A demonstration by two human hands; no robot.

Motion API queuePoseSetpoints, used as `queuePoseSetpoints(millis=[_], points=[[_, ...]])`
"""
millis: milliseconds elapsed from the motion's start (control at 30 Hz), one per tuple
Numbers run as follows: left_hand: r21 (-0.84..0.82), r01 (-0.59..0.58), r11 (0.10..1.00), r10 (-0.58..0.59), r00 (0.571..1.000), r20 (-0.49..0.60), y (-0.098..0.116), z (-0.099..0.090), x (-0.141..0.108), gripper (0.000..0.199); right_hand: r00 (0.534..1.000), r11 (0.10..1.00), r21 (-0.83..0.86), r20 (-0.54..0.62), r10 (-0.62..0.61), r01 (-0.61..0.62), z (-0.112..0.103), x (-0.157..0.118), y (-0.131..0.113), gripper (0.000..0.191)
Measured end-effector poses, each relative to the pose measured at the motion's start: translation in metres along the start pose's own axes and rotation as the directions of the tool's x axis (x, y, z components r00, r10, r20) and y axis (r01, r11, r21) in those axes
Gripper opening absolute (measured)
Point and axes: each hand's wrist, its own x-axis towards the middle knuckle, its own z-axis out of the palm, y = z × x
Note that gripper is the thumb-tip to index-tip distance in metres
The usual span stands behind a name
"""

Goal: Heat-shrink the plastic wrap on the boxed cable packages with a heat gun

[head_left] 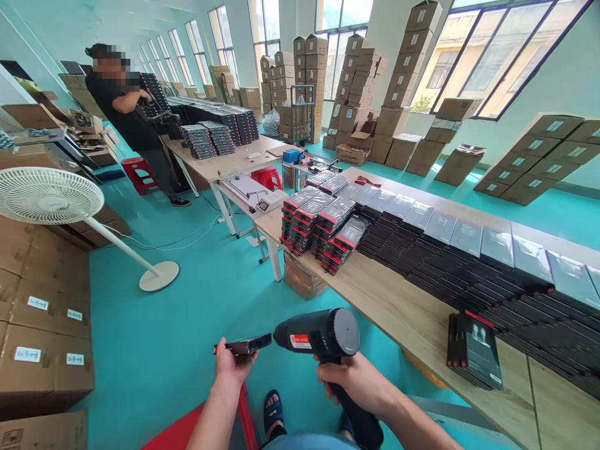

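Observation:
My right hand (349,378) is wrapped round the handle of a black heat gun (309,331) with a red and white label. Its nozzle points left, close to one end of a flat dark box (244,345). That box is held by my left hand (234,364), fingers and thumb closed about its edges. Whether nozzle and box touch I cannot tell. To the right, a few black boxes with red edges (475,350) lean together on the wooden table (389,306). Behind them stretch long stacks of similar black boxes (440,275), the top ones looking shiny, as if film-wrapped.
A white floor fan (159,276) stands at left beside stacked cartons (37,331). Below me is a red stool (182,431). Another person (135,112) stands by a far table (244,159). Piles of cartons (539,153) line the window wall. A cable crosses the floor.

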Motion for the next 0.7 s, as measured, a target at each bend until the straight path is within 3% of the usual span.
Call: queuePoseSetpoints(millis=[100, 300, 433, 700], points=[[-0.03, 0.01, 0.999, -0.009, 1.0, 0.022, 0.001, -0.001, -0.002, 0.031, 0.995, 0.998, 0.018, 0.078, 0.055, -0.057, -0.002, -0.003, -0.001, 0.019], [-0.112, 0.017, 0.994, -0.013, 0.999, 0.031, 0.008, -0.003, -0.009, 0.02, 0.998, 0.993, 0.115, -0.065, 0.024, -0.017, -0.014, -0.001, 0.002, 0.031], [-0.13, 0.004, 0.991, -0.001, 1.0, 0.026, 0.01, -0.004, -0.013, 0.02, 0.998, 0.982, 0.185, -0.025, 0.054, -0.048, -0.021, -0.001, 0.007, 0.035], [-0.097, -0.018, 0.995, 0.023, 0.998, 0.054, 0.009, -0.002, -0.019, 0.013, 1.0, 0.963, 0.27, -0.007, 0.003, 0.0, -0.015, 0.01, 0.007, 0.03]])
